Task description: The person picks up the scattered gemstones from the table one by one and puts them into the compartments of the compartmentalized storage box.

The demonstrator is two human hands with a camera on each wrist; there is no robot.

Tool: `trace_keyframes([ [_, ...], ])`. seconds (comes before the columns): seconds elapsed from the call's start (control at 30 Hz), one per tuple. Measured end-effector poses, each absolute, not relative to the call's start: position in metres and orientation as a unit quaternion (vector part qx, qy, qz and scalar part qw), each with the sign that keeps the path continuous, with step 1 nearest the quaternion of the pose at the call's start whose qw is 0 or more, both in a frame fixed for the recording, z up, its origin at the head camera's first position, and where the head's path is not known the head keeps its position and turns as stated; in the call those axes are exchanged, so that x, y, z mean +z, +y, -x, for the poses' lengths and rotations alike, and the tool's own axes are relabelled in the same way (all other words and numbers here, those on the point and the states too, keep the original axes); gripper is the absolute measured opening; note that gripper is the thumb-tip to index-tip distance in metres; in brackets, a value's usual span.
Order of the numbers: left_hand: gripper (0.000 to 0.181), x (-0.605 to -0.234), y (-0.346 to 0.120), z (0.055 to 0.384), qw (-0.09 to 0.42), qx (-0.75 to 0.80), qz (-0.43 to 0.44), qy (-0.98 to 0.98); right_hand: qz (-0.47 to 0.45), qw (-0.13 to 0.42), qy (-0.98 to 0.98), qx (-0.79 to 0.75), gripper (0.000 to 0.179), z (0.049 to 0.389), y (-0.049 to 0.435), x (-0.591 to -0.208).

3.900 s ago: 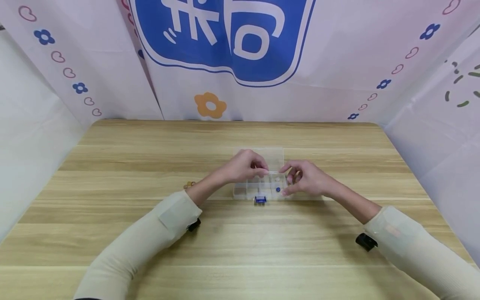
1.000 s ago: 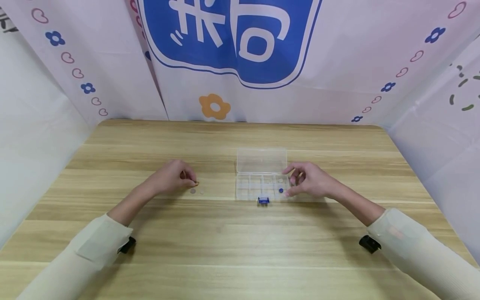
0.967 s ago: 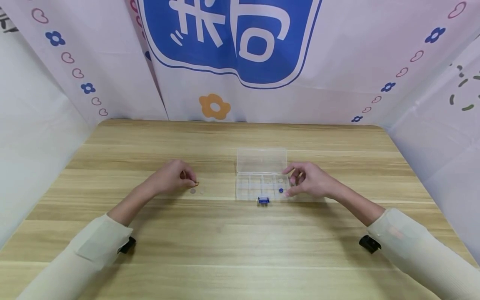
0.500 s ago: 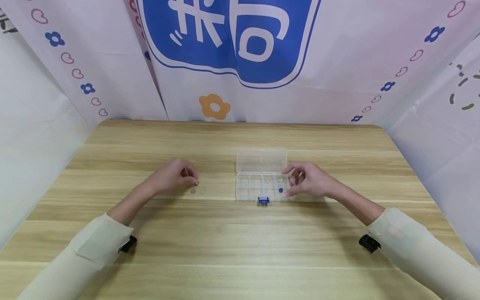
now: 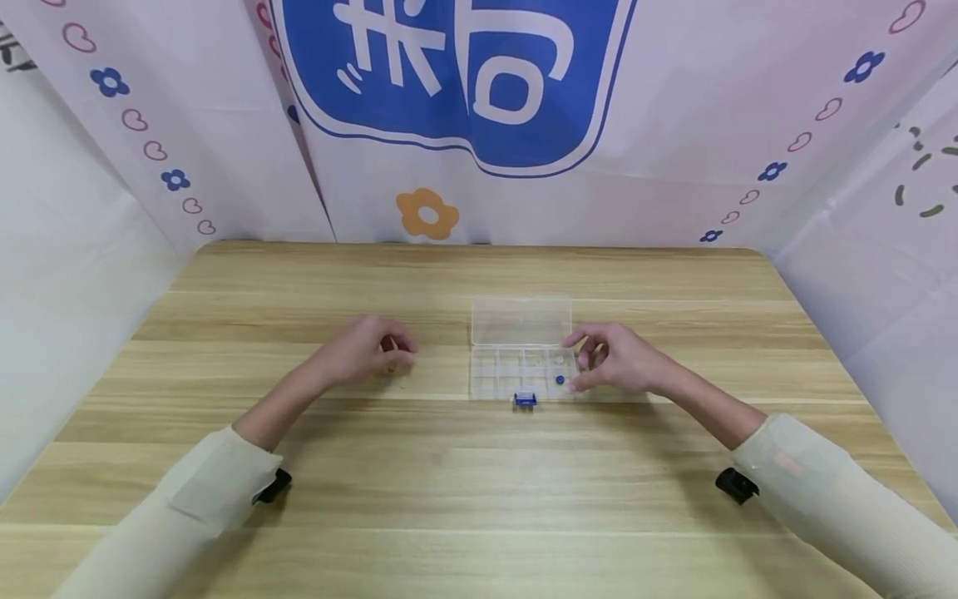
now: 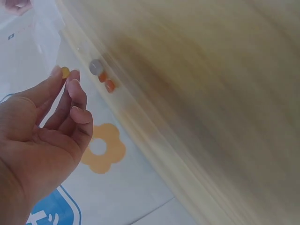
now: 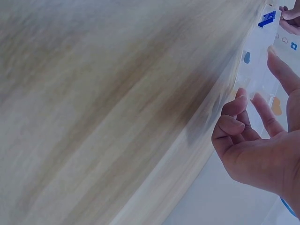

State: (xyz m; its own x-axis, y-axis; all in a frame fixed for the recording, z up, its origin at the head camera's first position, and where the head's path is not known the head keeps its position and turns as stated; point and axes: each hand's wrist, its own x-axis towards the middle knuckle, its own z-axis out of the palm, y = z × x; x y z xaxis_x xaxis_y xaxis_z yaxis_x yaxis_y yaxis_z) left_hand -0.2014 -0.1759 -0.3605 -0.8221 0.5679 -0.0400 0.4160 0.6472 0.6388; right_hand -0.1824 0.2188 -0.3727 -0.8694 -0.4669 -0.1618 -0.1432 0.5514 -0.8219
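My left hand (image 5: pixel 367 349) is raised over the table left of a clear divided plastic storage box (image 5: pixel 485 384). Its thumb and fingertip pinch a small round yellow piece (image 6: pixel 65 72), plain in the left wrist view. Below lie a grey disc (image 6: pixel 95 67) and two small orange pieces (image 6: pixel 109 86). At the box's right end is my right hand (image 5: pixel 623 359), thumb at the front corner and index finger by the hinge, gripping that end. A round blue piece (image 5: pixel 560 379) sits in the front right compartment, with pale bits behind it.
The box's clear lid (image 5: pixel 521 320) lies folded back behind it, and a blue latch (image 5: pixel 525 400) juts from the front. Wood-grain table (image 5: pixel 464 491) surrounds everything. A printed white cloth (image 5: pixel 636 200) stands along the back edge.
My left hand went from the box to the loose pieces, and now has lifted slightly and shifted right with the yellow piece. The right hand stays at the box's end.
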Motion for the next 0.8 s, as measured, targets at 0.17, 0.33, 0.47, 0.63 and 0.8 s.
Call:
trace_keyframes([
  [0.17,0.017,-0.360,-0.168,0.204,0.112,0.331,-0.286,0.892,0.177,0.186,0.861,-0.439,0.058,0.182,0.219,-0.373],
  [0.33,0.010,-0.358,-0.158,0.205,0.096,0.332,-0.305,0.888,0.177,0.185,0.860,-0.440,0.058,0.183,0.219,-0.373],
  [0.47,0.008,-0.357,-0.147,0.205,0.093,0.342,-0.320,0.879,0.175,0.187,0.861,-0.439,0.058,0.183,0.219,-0.372],
  [0.63,0.005,-0.356,-0.131,0.206,0.092,0.351,-0.334,0.870,0.170,0.188,0.862,-0.439,0.058,0.183,0.219,-0.371],
  [0.8,0.004,-0.357,-0.115,0.206,0.109,0.356,-0.340,0.863,0.168,0.187,0.863,-0.438,0.058,0.183,0.218,-0.372],
])
